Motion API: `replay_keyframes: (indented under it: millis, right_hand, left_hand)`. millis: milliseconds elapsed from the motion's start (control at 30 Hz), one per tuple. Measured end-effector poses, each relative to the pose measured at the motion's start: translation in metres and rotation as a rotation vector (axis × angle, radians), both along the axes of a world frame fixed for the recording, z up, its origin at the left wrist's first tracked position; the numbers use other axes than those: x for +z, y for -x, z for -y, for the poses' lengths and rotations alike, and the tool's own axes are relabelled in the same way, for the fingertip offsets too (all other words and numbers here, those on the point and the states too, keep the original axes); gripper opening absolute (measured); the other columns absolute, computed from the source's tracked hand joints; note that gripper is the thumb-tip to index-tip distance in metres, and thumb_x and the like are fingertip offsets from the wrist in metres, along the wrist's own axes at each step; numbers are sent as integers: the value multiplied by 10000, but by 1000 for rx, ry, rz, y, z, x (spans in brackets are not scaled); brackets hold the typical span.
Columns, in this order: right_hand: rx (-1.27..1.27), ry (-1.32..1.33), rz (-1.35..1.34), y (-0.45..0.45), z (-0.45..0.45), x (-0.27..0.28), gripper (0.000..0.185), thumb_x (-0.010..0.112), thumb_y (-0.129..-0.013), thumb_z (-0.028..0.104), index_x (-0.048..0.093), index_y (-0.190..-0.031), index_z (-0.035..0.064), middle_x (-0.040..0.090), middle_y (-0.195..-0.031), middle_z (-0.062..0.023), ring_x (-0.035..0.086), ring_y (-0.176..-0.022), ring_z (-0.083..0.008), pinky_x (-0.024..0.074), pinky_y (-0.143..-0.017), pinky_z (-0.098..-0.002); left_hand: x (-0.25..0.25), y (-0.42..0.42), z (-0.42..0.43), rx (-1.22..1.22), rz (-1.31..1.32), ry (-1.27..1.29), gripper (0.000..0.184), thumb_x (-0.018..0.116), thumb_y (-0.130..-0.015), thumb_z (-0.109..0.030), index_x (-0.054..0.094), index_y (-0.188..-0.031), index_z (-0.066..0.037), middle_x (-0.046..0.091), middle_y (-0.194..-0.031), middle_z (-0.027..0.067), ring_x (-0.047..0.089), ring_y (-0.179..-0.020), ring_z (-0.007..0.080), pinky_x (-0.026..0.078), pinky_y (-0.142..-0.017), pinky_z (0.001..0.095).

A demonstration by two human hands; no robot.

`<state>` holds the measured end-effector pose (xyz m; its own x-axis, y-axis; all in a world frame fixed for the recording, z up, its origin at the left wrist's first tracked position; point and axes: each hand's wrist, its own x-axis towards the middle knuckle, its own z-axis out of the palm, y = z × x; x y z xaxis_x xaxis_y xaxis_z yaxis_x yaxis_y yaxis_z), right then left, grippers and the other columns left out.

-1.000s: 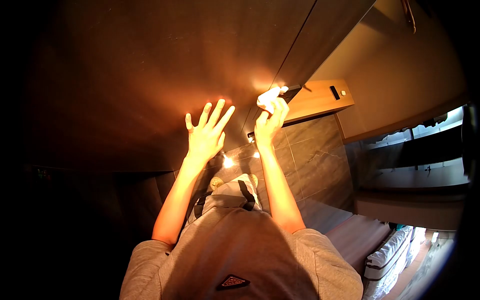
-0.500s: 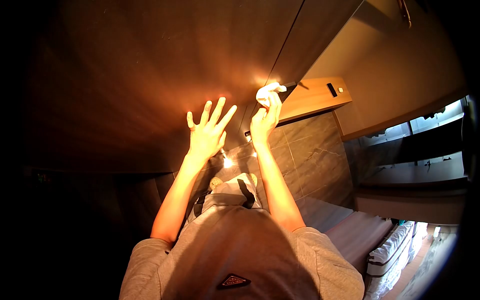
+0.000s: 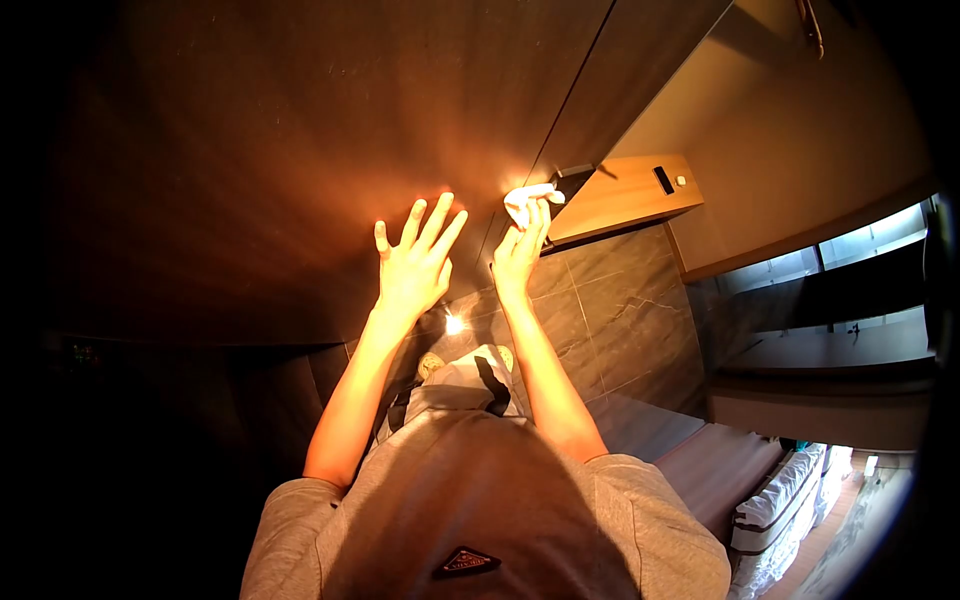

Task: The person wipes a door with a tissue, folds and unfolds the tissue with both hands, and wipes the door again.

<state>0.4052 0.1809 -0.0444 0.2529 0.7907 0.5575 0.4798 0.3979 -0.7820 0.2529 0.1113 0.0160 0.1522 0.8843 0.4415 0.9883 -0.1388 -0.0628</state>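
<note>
"So, what's the biggest thing in front of the person?"

"Mostly a dark panel [image 3: 300, 120], with a thin seam slanting down its right part. Past its edge are the tiled floor [image 3: 630, 310] and a pale wooden unit [image 3: 620, 200]."

"And the arms?"

"Both reach out to the panel. The left hand [image 3: 410, 270] stays where it was: fingers spread wide, nothing in them, the tips at the surface. They look to be resting on it, though the glare makes contact hard to judge."

"Then what has changed?"

"The right hand [image 3: 515, 262]. It has shifted a little inward, towards the left one, so the gap between the two is smaller."

"Is it holding anything?"

"Yes, its fingers are bent and closed on a crumpled white cloth [image 3: 522, 203], which sticks out beyond the fingertips. The cloth has travelled with the hand and now sits over the lower part of the seam, apparently against the panel."

"What does that shift mean there?"

"More of the small black piece [image 3: 574, 181] shows, just beside the cloth. I can't tell whether the two touch."
</note>
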Motion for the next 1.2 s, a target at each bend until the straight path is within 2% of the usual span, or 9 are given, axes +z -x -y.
replay_keyframes:
  millis: [133,333,567,767,933,967,1067,1133,1200]
  right_hand:
    - [58,-10,-9,-3,2,15,384,466,-972,31,476,-1355,-2,414,-1432,-248,416,-1338,-412,389,-1082,-463]
    - [28,-93,67,9,-1,27,360,467,-967,29,517,-1324,22,451,-1420,-230,449,-1318,-395,397,-1078,-455]
    - [122,-11,59,-2,15,21,353,466,-917,-35,574,-1249,16,540,-1336,-211,530,-1239,-389,435,-1044,-432]
    - [37,-62,20,14,14,30,378,466,-940,-11,547,-1307,27,512,-1376,-211,486,-1293,-389,426,-1059,-435]
    - [151,24,46,8,24,19,380,473,-921,-29,572,-1284,27,515,-1372,-217,507,-1275,-389,422,-1065,-436]
    - [134,-23,41,4,18,18,389,471,-904,-46,573,-1274,19,523,-1363,-213,509,-1271,-387,423,-1065,-434]
    - [64,-32,-11,8,12,35,387,464,-919,-33,558,-1293,-1,508,-1382,-225,498,-1284,-388,414,-1073,-435]
    - [77,-12,33,16,17,27,401,477,-926,-21,544,-1320,7,494,-1398,-236,485,-1300,-391,410,-1076,-438]
    - [210,18,27,16,25,12,400,499,-920,-10,558,-1314,9,501,-1395,-237,489,-1301,-385,411,-1079,-444]
  left_hand:
    - [8,-3,3,-3,-13,40,769,699,-775,-249,415,-1481,-357,245,-1618,16,140,-1504,294,-118,-1120,643]
    - [7,-4,2,-39,47,-8,775,696,-770,-238,415,-1483,-357,239,-1621,36,133,-1499,341,-120,-1119,640]
    - [5,-3,3,-7,-7,6,758,679,-783,-238,415,-1485,-349,261,-1613,29,131,-1501,324,-118,-1123,633]
    - [10,-7,3,-3,41,36,766,676,-785,-231,404,-1490,-356,280,-1606,15,146,-1498,303,-92,-1131,627]
    - [8,-5,3,23,-46,28,781,677,-784,-231,388,-1497,-360,282,-1605,-12,139,-1502,274,-87,-1136,619]
    - [8,-5,4,18,12,43,817,668,-766,-225,361,-1513,-346,244,-1618,-75,163,-1505,209,-85,-1148,609]
    - [6,-7,3,30,28,26,827,676,-765,-220,354,-1517,-345,243,-1619,-68,167,-1504,211,-29,-1149,621]
    - [13,-10,7,29,77,92,780,669,-784,-215,386,-1500,-336,271,-1608,-17,175,-1496,265,-35,-1144,626]
    - [19,-11,6,29,115,116,745,664,-793,-208,412,-1485,-324,285,-1602,15,186,-1489,297,-24,-1141,631]
